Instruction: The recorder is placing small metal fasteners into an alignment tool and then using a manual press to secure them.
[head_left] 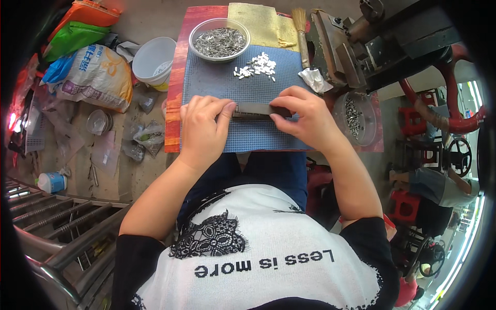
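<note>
A slim dark grey bar [254, 108] lies level between my hands, low over the blue textured mat [258, 135]. My left hand [202, 124] is closed on its left end, the thumb along the near side. At the right end, my right hand [308, 114] pinches the bar between thumb and fingers; a darker part shows there. Small slots or pieces along the bar's near edge are too fine to make out. Beyond the bar lies a loose pile of small white pieces [262, 64]. A clear round tub [192, 42] full of small silvery metal parts stands at the far left.
A brush [300, 26], crumpled white paper [315, 81] and yellow cloth [253, 20] lie at the far side. A metal machine [346, 51] borders the right. Another clear bowl [368, 135] holds metal parts. Left on the floor are a white bucket [147, 59] and sacks [98, 72].
</note>
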`<control>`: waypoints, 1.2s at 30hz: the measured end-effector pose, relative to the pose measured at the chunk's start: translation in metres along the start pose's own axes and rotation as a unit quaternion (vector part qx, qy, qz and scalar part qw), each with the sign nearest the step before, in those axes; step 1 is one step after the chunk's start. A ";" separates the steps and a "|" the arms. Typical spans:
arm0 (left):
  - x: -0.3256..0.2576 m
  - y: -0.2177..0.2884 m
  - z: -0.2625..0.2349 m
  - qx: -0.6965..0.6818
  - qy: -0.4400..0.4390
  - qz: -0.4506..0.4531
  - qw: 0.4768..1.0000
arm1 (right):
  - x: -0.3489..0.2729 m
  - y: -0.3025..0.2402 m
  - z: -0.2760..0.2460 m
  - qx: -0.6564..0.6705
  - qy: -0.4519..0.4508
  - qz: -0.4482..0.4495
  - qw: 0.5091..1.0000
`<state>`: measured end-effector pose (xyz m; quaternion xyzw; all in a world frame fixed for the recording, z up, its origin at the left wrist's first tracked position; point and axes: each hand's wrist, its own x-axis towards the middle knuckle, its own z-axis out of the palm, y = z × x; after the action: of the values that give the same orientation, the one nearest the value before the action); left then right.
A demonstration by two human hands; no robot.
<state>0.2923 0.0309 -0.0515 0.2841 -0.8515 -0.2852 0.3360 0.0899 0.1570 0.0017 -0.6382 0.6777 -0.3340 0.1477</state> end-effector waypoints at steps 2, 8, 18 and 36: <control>0.000 0.001 -0.001 0.002 -0.007 -0.003 1.000 | 0.001 0.001 0.004 -0.047 -0.019 -0.045 0.998; 0.000 0.001 -0.001 0.014 -0.014 0.004 1.000 | 0.003 0.004 0.008 -0.055 -0.028 -0.050 0.997; 0.002 0.005 -0.003 0.036 -0.037 -0.004 0.999 | 0.003 0.004 0.010 -0.048 -0.031 -0.080 0.995; 0.050 0.038 -0.009 -0.098 -0.171 0.065 0.978 | -0.012 0.003 -0.028 0.036 -0.007 -0.024 0.999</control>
<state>0.2569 0.0202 0.0000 0.1406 -0.8809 -0.3890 0.2299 0.0720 0.1759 0.0174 -0.6510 0.6486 -0.3573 0.1670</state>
